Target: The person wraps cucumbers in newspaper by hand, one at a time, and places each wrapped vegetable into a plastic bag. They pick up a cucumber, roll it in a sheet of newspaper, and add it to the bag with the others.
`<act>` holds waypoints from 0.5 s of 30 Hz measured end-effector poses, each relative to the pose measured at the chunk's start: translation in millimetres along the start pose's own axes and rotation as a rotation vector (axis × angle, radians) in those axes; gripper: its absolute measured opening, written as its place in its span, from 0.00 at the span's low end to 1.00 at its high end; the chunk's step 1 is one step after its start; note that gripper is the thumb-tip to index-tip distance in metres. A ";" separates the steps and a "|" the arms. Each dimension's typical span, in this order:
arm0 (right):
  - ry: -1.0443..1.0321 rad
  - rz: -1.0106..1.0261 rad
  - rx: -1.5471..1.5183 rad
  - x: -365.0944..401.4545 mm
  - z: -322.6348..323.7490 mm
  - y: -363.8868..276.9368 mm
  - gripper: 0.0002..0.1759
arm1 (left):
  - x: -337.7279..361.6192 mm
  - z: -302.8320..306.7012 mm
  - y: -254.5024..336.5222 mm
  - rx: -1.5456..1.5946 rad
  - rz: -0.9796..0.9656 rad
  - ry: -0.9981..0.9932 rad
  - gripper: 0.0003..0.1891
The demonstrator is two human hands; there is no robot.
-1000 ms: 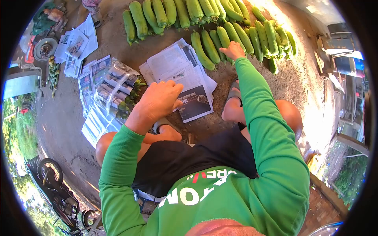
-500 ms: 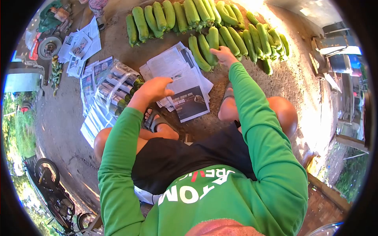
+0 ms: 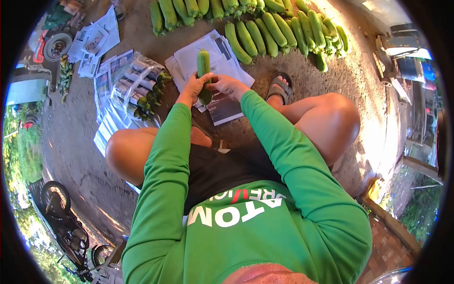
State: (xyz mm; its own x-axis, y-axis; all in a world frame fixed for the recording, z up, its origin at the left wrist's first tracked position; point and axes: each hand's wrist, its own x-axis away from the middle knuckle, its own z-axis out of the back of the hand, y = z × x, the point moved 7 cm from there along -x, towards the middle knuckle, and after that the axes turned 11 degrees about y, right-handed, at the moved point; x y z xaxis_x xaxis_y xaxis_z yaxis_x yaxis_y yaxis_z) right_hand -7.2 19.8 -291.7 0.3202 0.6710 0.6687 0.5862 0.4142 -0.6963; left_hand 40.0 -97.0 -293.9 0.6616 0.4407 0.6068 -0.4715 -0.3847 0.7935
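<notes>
A green gourd (image 3: 203, 64) is held upright in view above the newspaper stack (image 3: 182, 64). My left hand (image 3: 193, 88) is closed round its lower part from the left side. From the right, my right hand (image 3: 226, 85) holds the same gourd, fingers bent against it. Beyond the papers, many more long green gourds (image 3: 269, 35) lie in rows on the ground. To the left of the papers, a bundle of newspaper-wrapped gourds (image 3: 137, 87) sits in clear plastic, their green ends showing.
Loose newspaper sheets (image 3: 101, 40) lie at the upper left, near a round metal wheel-like part (image 3: 57, 46). A motorcycle (image 3: 64, 222) stands at the lower left. My sandalled foot (image 3: 280, 87) is right of the papers.
My right hand has brought a gourd from the row leftward over the papers. My left hand, empty before, has closed on it. The view has shifted somewhat.
</notes>
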 end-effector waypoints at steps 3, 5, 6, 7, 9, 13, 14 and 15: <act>-0.004 0.002 0.160 -0.3 11.6 9.1 0.20 | 8.0 -2.8 -25.3 0.179 0.029 -0.067 0.33; 0.175 -0.025 0.258 13.0 29.5 5.8 0.21 | 13.6 10.6 -19.2 0.036 -0.088 0.106 0.31; 0.356 -0.003 0.361 -8.8 79.4 31.5 0.17 | 12.9 20.9 -26.5 -0.050 -0.116 0.165 0.31; 0.412 0.088 0.466 -10.4 103.2 35.0 0.13 | 8.3 24.8 -22.2 -0.138 -0.169 0.210 0.31; 0.646 0.000 0.374 -32.8 170.3 94.3 0.10 | 5.3 29.5 -22.1 -0.077 -0.157 0.256 0.32; 0.625 -0.177 0.722 -31.0 192.9 138.0 0.13 | 3.8 33.6 -31.2 0.013 -0.073 0.245 0.35; 0.611 -0.182 0.796 -26.4 189.7 143.1 0.17 | 3.3 34.3 -35.9 -0.023 -0.045 0.245 0.35; 0.595 -0.184 0.868 -12.0 175.4 139.6 0.21 | -1.0 36.6 -44.2 -0.059 -0.019 0.244 0.36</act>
State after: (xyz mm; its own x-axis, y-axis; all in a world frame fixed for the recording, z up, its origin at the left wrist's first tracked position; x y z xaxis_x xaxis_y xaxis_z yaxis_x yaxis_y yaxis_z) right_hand -59.8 177.5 -442.7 0.7303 0.2427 0.6385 0.0069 0.9321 -0.3622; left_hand 81.5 -110.2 -331.3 0.5133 0.6332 0.5793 -0.4984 -0.3296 0.8019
